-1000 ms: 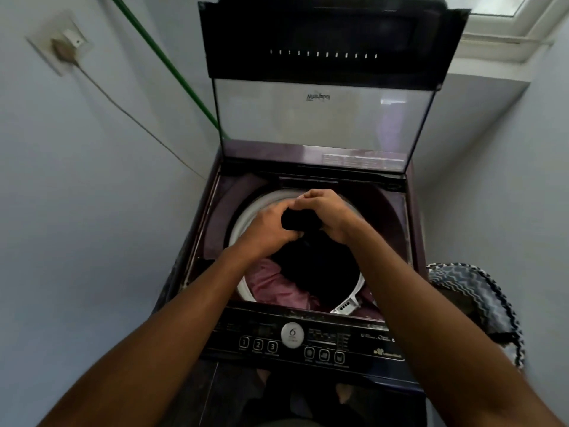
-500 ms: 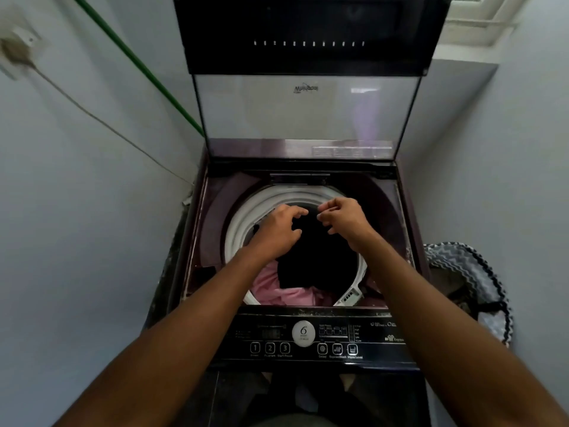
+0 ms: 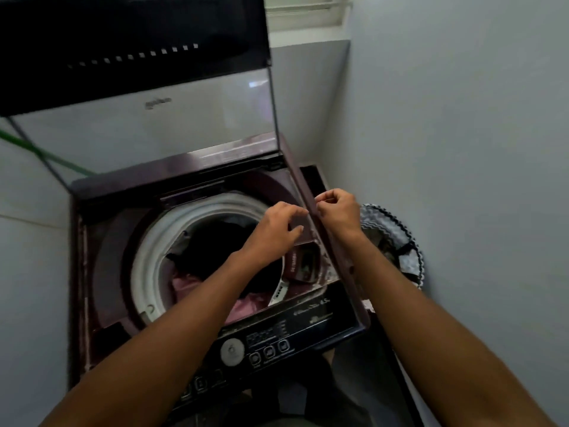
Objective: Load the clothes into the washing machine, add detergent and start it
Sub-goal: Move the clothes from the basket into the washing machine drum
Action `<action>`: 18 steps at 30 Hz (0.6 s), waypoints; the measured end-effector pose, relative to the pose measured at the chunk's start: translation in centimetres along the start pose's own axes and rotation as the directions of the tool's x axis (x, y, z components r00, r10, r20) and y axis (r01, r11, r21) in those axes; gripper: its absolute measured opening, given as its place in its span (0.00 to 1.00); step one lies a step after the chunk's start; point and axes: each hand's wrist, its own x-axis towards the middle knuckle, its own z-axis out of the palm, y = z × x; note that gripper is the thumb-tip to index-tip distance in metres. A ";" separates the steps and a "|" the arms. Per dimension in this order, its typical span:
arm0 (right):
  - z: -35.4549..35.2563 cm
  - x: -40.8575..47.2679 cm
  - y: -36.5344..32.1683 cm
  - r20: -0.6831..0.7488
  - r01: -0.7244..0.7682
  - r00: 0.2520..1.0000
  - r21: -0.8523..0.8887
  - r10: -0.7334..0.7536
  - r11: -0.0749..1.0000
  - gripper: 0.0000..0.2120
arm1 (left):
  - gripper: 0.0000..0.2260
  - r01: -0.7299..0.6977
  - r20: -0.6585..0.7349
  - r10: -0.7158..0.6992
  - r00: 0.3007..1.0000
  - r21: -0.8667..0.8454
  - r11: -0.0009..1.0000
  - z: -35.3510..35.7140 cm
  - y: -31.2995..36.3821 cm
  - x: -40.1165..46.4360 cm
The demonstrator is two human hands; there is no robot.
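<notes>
The top-loading washing machine (image 3: 197,180) stands with its lid (image 3: 138,87) raised. Inside the white-rimmed drum (image 3: 147,260) lie a black garment (image 3: 212,245) and a pink garment (image 3: 184,283). My left hand (image 3: 277,229) hovers over the drum's right side, fingers apart and empty. My right hand (image 3: 338,211) is just past the machine's right edge, above the laundry basket (image 3: 391,229). Its fingers are curled in and nothing shows in them. A dark red detergent compartment (image 3: 303,263) sits to the right of the drum, below my left hand.
The control panel (image 3: 271,343) with a round dial (image 3: 232,351) runs along the machine's front. Grey walls close in on both sides. A green hose (image 3: 46,155) runs along the left wall. A window ledge (image 3: 304,20) is at the top right.
Both hands let go of the black garment, which now lies in the drum. They moved right, the right hand past the machine's edge. The view swung right.
</notes>
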 end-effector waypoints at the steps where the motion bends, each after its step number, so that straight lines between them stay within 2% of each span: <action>1: -1.0 0.7 0.9 -0.003 -0.023 1.000 0.005 0.023 1.000 0.10 | 0.15 -0.033 0.000 0.033 0.999 0.020 0.999 0.9 0.8 0.8; 6: -5.5 3.6 6.6 0.025 -0.157 0.987 -0.010 0.157 0.988 0.12 | 0.15 -0.107 0.040 0.105 0.994 0.050 0.993 5.1 5.1 4.7; 9: -7.9 5.2 10.0 0.034 -0.240 0.970 -0.018 0.240 0.971 0.11 | 0.14 -0.110 0.143 0.096 0.985 0.096 0.989 8.2 6.8 7.2; 14: -11.2 7.5 15.9 0.022 -0.376 0.926 -0.034 0.377 0.926 0.08 | 0.15 -0.019 0.300 -0.023 0.954 0.135 0.991 13.6 7.7 10.8; 18: -12.7 9.3 20.8 0.010 -0.445 0.895 -0.061 0.446 0.894 0.06 | 0.16 0.048 0.414 -0.137 0.900 0.217 0.975 18.0 7.4 13.1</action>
